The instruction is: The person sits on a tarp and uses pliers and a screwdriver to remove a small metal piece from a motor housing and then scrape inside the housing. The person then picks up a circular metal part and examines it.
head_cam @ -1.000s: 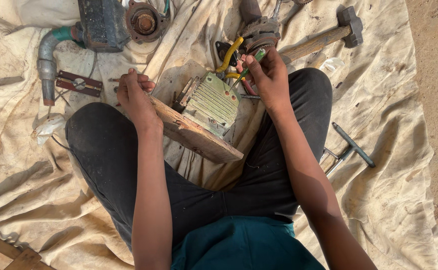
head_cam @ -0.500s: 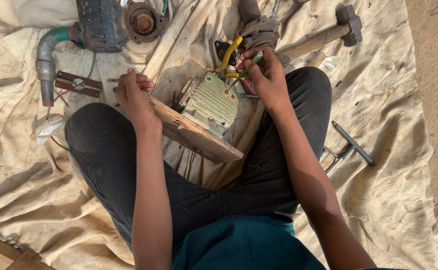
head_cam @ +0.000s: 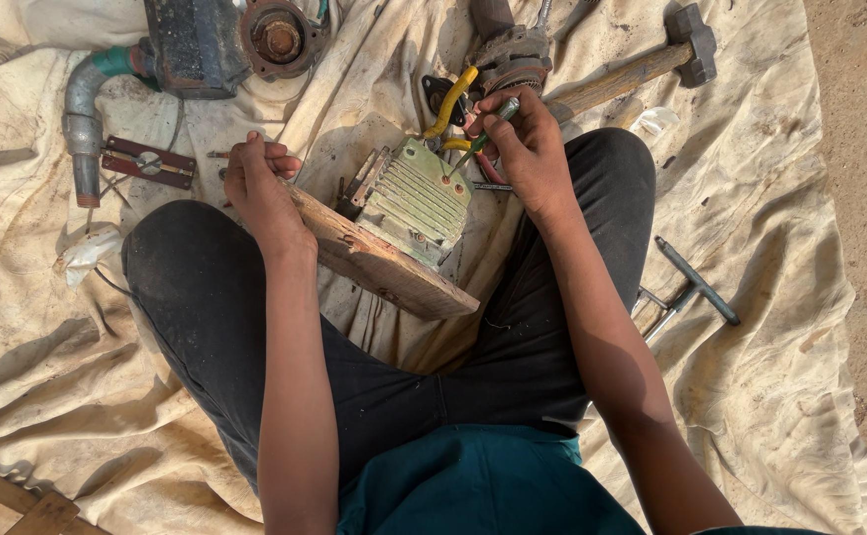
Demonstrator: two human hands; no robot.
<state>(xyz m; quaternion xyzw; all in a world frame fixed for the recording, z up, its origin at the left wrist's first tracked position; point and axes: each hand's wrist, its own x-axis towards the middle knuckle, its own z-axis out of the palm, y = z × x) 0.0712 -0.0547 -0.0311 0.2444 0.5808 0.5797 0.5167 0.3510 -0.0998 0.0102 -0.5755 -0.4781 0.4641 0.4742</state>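
Sitting cross-legged on a rumpled cream cloth, the person has two hands at work and one pale green metal housing as the centre of it all. That housing is boxy, with parallel ribs across its top and chipped paint, and it rests on one rough wooden plank laid slantwise over the lap.

The right hand, at the housing's upper right corner, is closed around one slim green-handled screwdriver, fingers and thumb pinched tight on the shaft, its tip pointing down at the housing's top edge. The left hand, to the housing's left, is curled shut at the plank's upper end, pressing on the wood; a thin nail-like piece sticks out past its fingers, but what it is cannot be told.

One pair of yellow-handled pliers lies just above the housing, touching the cloth. One hammer with a wooden handle and dark steel head lies up and to the right of it. One T-shaped steel wrench lies well to the right, beyond the knee. Up and to the left of the housing sit one dark cast pump body with a rusty round flange and one bent grey pipe; below those, one flat reddish bracket.
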